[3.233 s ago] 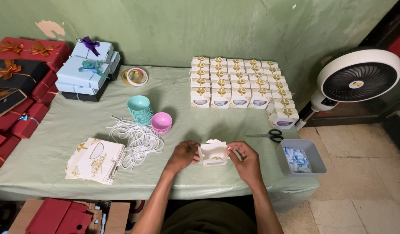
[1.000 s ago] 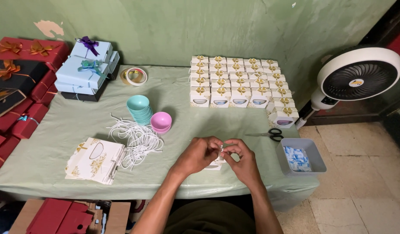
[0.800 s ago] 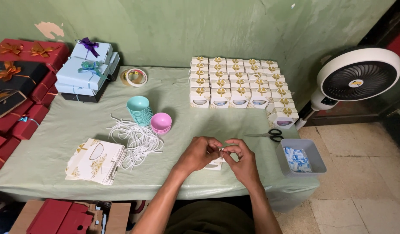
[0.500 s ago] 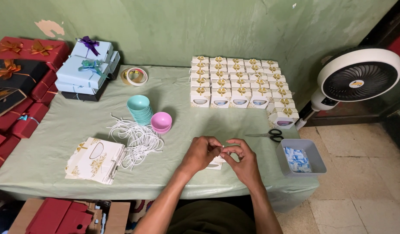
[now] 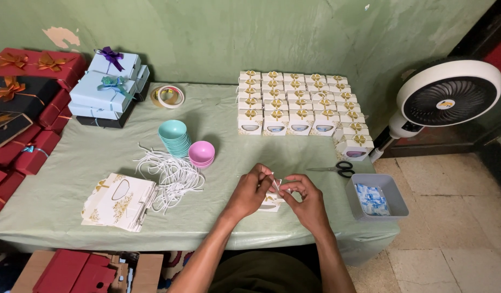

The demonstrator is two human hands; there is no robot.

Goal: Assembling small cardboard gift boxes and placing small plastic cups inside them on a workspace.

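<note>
Green-clothed table point(image 5: 71, 190): both hands, left point(image 5: 249, 191) and right point(image 5: 305, 199), pinch together on a small white favour box point(image 5: 272, 196) at the near edge. Fold flaps squarely; keep fingertips off gold print.

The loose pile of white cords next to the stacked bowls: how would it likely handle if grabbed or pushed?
The white cords lie in limp, tangled loops, so they would probably flop and drag together. They look thin, so likely very light. Pushed, they might snag the flat box blanks they overlap.
</note>
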